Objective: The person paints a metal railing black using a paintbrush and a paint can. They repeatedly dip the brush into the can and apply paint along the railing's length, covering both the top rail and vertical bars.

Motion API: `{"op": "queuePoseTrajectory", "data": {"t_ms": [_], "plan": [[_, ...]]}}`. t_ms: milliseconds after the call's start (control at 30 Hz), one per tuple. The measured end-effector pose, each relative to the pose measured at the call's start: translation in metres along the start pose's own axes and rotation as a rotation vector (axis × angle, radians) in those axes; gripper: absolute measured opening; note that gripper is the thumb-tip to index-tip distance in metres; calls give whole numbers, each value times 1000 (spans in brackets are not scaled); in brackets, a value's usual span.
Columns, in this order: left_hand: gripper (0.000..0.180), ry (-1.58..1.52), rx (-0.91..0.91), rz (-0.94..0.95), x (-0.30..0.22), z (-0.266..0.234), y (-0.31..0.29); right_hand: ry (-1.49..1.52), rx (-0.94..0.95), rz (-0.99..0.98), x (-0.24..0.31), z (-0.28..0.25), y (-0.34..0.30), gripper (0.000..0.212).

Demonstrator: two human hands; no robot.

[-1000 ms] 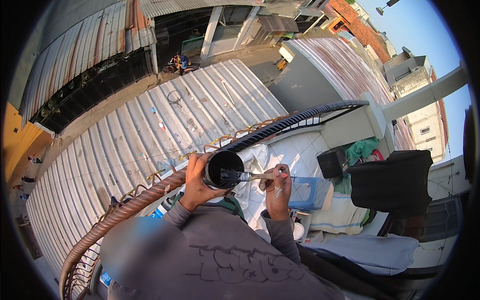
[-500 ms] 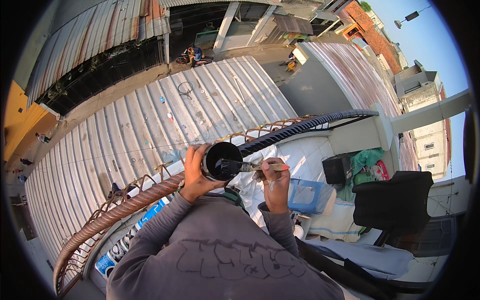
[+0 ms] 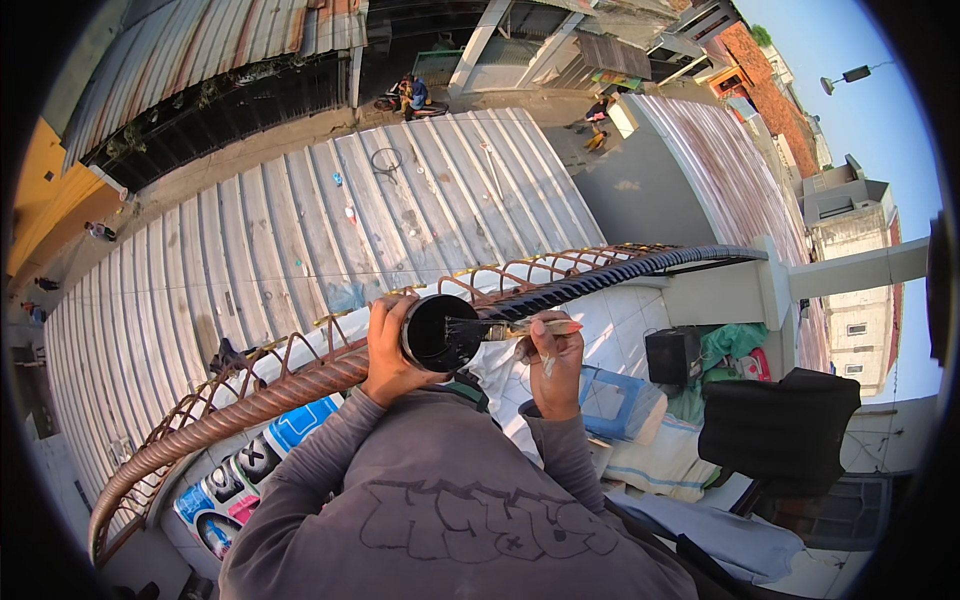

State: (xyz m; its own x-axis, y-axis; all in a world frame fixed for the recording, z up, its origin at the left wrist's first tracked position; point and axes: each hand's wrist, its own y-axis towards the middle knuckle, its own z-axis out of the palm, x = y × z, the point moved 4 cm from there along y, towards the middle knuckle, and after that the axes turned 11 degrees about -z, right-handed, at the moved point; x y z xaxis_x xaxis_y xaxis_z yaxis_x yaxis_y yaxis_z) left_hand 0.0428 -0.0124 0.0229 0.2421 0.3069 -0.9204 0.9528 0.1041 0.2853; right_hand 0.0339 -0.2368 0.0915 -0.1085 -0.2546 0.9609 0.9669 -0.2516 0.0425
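My left hand [image 3: 385, 352] is wrapped round the side of a can [image 3: 424, 322] with black paint inside, its open mouth facing up. In my right hand [image 3: 556, 366] is a paintbrush [image 3: 508, 330], gripped by its light handle, which has a reddish end. The brush's dark bristles are inside the can's mouth, against the black interior. Just beyond the can runs a thick twisted handrail [image 3: 265, 402]. It is brown on the left and glossy black [image 3: 620, 272] on the right; the can and left hand hide part of it.
Beyond the rail lies a ribbed metal roof [image 3: 290, 235], lower down. To the right stand a blue-and-clear plastic box [image 3: 612, 400], a black box [image 3: 672, 357], green bags [image 3: 735, 343] and a dark hanging cloth [image 3: 775, 430]. Patterned blue-and-white material [image 3: 250, 465] lies at left.
The brush's bristles sit deeper in the can, with less of them showing across its mouth. My view has shifted slightly. Both hands keep their grips.
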Motion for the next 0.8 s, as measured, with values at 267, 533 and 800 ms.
{"op": "queuePoseTrajectory", "data": {"t_ms": [267,533,800], "plan": [[89,3,-35,48,-4,0,5,-5,16,-33,-1,2,-3,20],[90,6,-12,34,-6,1,4,34,10,-69,-2,3,-4,18],[86,8,-14,46,-6,2,0,-18,77,-59,-10,6,-10,19]]}}
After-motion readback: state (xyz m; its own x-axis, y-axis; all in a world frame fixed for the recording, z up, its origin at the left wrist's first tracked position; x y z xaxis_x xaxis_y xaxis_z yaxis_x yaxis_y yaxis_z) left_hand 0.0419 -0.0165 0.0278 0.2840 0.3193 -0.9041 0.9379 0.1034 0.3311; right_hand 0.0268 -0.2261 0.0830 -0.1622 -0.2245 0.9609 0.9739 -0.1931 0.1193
